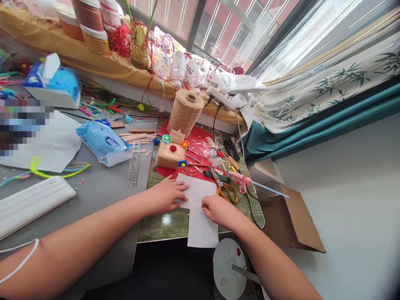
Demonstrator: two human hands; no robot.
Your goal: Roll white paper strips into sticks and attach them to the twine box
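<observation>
White paper [203,238], lower centre | we are resting our spread left hand [167,196] there | our right hand [219,211] is lying curled closed, any contents hidden

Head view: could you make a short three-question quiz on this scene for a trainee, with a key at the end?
1. Which hand is curled more tightly at the white paper?
2. What colour is the glue gun? A) green B) pink C) black
3. True or false: the scissors lie to the left of the white paper.

Key:
1. The right hand; the left hand lies flatter, stretched out on the paper.
2. B, pink.
3. False; the scissors lie to its right.
</observation>
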